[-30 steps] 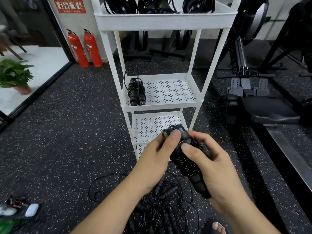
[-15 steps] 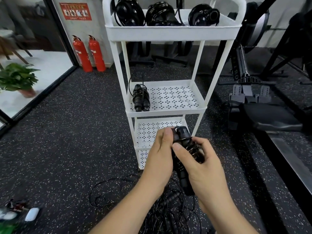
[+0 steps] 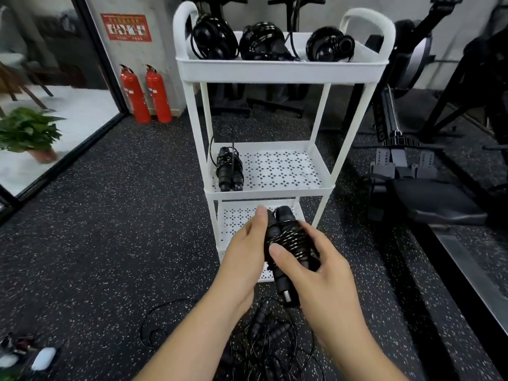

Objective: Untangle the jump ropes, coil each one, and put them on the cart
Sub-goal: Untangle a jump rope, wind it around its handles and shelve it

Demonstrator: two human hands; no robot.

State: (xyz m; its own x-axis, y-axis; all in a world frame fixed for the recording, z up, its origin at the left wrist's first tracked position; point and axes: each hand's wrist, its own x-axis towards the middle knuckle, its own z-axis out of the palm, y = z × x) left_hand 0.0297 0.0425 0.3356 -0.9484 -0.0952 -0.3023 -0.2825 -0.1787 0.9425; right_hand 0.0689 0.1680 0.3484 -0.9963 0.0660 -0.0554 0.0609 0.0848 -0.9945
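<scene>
1. Gripping a wound jump rope between both hands, just in front of the lowest shelf of the white cart, well above the floor.
2. Curling the left hand round the bundle's left side, thumb laid up along the handle tops.
3. Wrapping the right hand round the right side, thumb pressed across the cord turns, remaining fingers hidden behind.
4. Holding the bundle nearly upright, slightly tilted, with handle ends poking out above and below the wound cord.
5. Lying alone at the left edge of the middle shelf: another wound rope.
6. Sitting side by side in the top tray: three black coils.
7. Spread on the floor below the forearms: tangled ropes, loose cords and handles mixed together.
8. Standing against the left wall: two red fire extinguishers; further left, a potted plant; right of the cart, a rowing machine.
</scene>
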